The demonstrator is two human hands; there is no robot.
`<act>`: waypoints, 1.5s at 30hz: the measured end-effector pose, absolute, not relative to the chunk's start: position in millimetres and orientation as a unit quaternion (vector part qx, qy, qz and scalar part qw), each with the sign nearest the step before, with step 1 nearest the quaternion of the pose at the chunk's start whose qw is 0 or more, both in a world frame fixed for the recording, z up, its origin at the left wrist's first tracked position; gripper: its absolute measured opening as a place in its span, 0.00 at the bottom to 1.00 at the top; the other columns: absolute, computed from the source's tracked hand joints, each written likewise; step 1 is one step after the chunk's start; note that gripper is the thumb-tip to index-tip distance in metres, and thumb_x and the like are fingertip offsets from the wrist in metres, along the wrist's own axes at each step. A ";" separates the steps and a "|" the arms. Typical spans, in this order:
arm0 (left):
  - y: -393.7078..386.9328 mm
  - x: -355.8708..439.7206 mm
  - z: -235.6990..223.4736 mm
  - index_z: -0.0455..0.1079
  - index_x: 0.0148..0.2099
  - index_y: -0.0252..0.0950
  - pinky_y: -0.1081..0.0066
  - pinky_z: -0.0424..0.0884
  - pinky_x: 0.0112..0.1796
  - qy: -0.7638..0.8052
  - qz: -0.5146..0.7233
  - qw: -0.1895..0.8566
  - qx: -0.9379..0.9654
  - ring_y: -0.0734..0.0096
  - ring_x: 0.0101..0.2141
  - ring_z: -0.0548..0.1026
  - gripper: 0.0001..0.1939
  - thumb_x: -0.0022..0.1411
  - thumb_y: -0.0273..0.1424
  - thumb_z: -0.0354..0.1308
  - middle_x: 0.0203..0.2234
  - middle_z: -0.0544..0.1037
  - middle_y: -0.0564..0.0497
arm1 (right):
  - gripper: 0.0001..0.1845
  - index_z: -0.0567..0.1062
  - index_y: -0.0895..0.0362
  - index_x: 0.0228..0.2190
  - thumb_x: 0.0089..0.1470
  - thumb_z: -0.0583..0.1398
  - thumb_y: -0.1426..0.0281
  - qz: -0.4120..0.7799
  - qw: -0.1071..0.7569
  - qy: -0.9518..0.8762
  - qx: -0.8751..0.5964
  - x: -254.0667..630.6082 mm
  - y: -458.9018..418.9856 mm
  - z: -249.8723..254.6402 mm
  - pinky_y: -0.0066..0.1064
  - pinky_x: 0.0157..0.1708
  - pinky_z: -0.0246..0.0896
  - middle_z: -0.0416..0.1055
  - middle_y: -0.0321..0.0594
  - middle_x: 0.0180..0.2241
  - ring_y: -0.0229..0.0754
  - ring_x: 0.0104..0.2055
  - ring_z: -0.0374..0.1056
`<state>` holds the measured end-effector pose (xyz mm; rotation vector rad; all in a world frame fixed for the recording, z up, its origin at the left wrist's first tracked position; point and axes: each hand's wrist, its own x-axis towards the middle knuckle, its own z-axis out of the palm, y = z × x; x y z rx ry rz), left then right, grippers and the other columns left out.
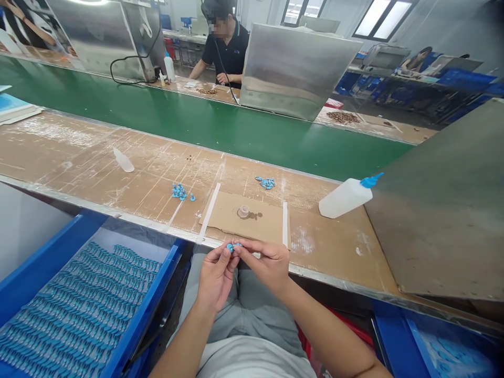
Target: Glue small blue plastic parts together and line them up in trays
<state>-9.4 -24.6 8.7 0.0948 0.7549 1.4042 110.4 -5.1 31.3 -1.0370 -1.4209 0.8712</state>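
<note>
From the head, the left hand [216,278] and right hand [273,262] meet at a small blue item [230,247], fingers of both pinched nearly closed on it, apparently for steadiness. At their twelve o'clock, cardboard [224,220] is taped, likely against sliding; blue pieces [179,192] wait at ten, within reach.

Blue pieces against brown and green

Bright blue pieces [179,191] dot the brown table [149,178], which is streaked and smudged white. The belt [189,121] is plain deep green. The white bottle [344,199] has a blue nozzle [372,180]. Blue rows stripe the blue bin [161,278].
</note>
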 end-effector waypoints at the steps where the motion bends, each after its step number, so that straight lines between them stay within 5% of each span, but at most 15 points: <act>1: -24.6 -9.6 8.6 0.77 0.36 0.31 0.81 0.76 0.34 0.339 0.630 0.697 0.046 0.73 0.31 0.79 0.13 0.45 0.27 0.69 0.30 0.82 0.47 | 0.11 0.81 0.49 0.34 0.46 0.67 0.73 0.367 0.556 -0.603 -0.438 110.3 -5.1 31.7 0.37 0.36 0.76 0.78 0.35 0.33 0.46 0.34 0.76; 19: -29.4 -10.0 6.1 0.78 0.32 0.33 0.81 0.76 0.33 0.326 0.634 0.698 0.057 0.73 0.31 0.79 0.13 0.39 0.25 0.72 0.31 0.82 0.47 | 0.09 0.81 0.49 0.31 0.43 0.68 0.72 0.341 0.550 -0.634 -0.423 112.8 -4.2 43.8 0.33 0.31 0.71 0.78 0.37 0.29 0.42 0.29 0.74; 45: -37.0 -31.8 6.0 0.74 0.25 0.32 0.83 0.74 0.24 0.327 0.608 0.722 0.040 0.77 0.22 0.77 0.13 0.35 0.24 0.73 0.24 0.81 0.50 | 0.19 0.79 0.59 0.33 0.36 0.71 0.65 0.636 0.430 -0.495 -0.407 91.9 9.5 35.6 0.24 0.21 0.68 0.72 0.33 0.17 0.35 0.18 0.69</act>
